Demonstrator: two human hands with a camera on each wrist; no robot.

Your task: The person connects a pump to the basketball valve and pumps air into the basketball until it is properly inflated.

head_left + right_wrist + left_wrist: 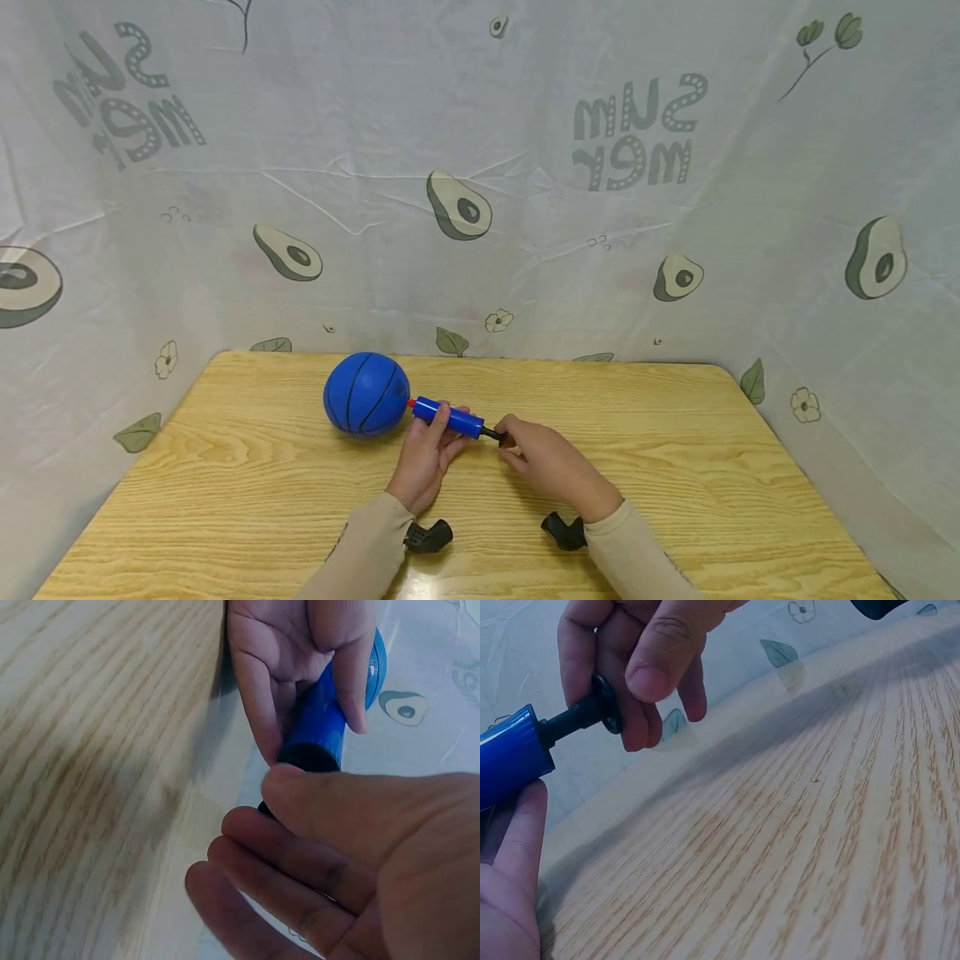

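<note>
A blue hand pump (459, 419) points its red tip (411, 403) at a blue ball with black seam lines (367, 394), the tip right at the ball's side. My left hand (427, 454) grips the pump's barrel, thumb over the top and fingers beneath. On the other end, my right hand (546, 460) pinches the black handle (607, 705) between thumb and fingers. A short length of black rod shows between barrel and handle in the left wrist view. In the right wrist view the thumb and fingers hide most of the handle.
Both hands work over a wood-grain table (660, 433). A pale cloth (525, 275) printed with avocados and leaves hangs behind it and along both sides. Black wrist devices (429, 537) stick out beside the sleeves.
</note>
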